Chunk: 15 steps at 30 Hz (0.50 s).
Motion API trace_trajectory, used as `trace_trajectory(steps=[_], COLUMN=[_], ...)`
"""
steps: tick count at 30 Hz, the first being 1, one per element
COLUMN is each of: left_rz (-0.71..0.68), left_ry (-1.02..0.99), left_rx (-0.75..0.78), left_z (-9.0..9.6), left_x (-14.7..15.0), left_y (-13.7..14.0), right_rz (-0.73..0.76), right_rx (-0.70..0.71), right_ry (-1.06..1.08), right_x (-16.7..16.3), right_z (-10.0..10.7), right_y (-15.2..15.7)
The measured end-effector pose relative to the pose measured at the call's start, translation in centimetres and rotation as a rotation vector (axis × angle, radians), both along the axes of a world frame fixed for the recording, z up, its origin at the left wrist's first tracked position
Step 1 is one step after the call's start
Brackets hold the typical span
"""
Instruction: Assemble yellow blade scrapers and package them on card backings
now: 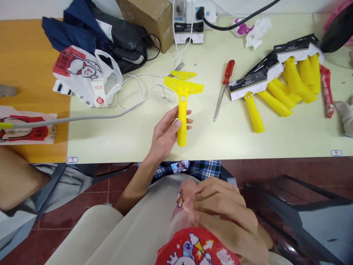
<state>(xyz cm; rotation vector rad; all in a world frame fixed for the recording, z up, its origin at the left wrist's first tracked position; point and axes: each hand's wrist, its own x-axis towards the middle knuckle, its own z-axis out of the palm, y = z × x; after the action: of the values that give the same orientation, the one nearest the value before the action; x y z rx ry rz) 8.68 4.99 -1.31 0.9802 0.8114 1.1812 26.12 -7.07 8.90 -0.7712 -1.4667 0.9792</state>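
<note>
My left hand (164, 137) holds a yellow plastic scraper (182, 129) by its handle above the table, thumb on the front and fingertips showing on the far side. The wide head of the scraper points away from me. Just beyond it lies a separate yellow head plate (183, 75), and a small grey metal piece (179, 67) is partly hidden behind that. Close to the camera, my right hand (226, 217) is wrapped round a clear drink cup with a red printed top (198, 246). A red-handled screwdriver (228, 73) lies right of the scraper.
Several yellow scraper handles with black-and-white cards (255, 114) are piled at the right. A white plastic bag (82, 79), a dark bag (124, 40) and a cardboard box (154, 22) stand at the back left. A grey cable (104, 117) crosses the left side. Another person's leg (22, 180) is at left.
</note>
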Motion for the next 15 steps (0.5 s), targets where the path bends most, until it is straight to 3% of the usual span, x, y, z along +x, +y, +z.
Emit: trace_trajectory(steps=[3,7,15], left_rz=[0.012,0.011,-0.05], left_ry=[-0.05,-0.014,0.146], left_rx=[0.004,0.022,0.091], left_z=[0.3,0.4,-0.3], left_x=[-0.4,-0.9,-1.6], left_y=[0.4,0.8,1.0], right_rz=[-0.016,-0.052,-0.02], right_rx=[-0.101,-0.198,-0.213], right_ry=[-0.153,-0.159,-0.249], right_x=[-0.2,-0.5,-0.1], right_z=[1.7,3.6,4.5], right_y=[-1.1,-1.6,-0.2])
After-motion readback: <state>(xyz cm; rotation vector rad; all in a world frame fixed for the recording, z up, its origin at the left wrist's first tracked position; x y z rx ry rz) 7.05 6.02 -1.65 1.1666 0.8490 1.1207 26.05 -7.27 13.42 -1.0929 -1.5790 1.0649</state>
